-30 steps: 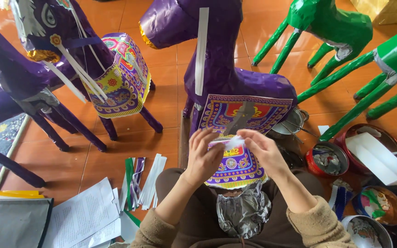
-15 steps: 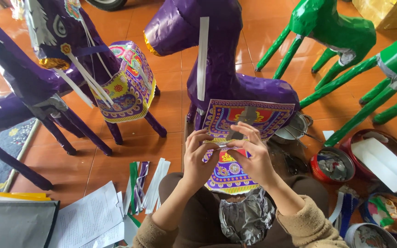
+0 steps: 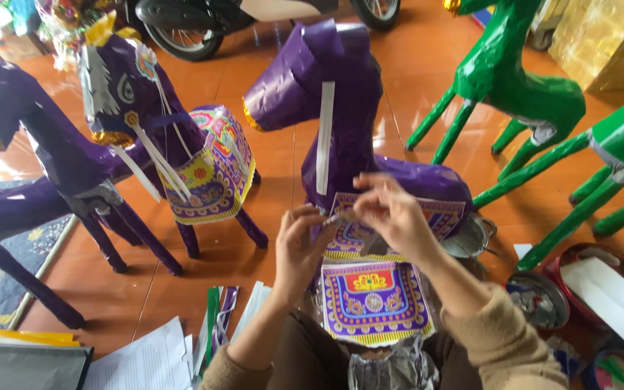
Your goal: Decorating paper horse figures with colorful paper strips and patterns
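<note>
A purple paper horse stands right in front of me, a white strip glued down its neck. A patterned cloth-like paper in purple, red and yellow hangs from its back toward my lap. My left hand and my right hand meet just above that paper, over the horse's back. Both pinch a small pale paper strip between their fingertips. To the left stands a finished purple horse with a face, tassels and a patterned chest cover.
Green paper horses stand at the right. A metal pan, a grey bowl and a red bowl holding white paper sit by my right side. Paper sheets and coloured strips lie left; crumpled foil rests on my lap.
My hands have risen from the lower patterned paper up to the horse's back and moved slightly apart. The view has tilted up, showing more of the floor beyond.
</note>
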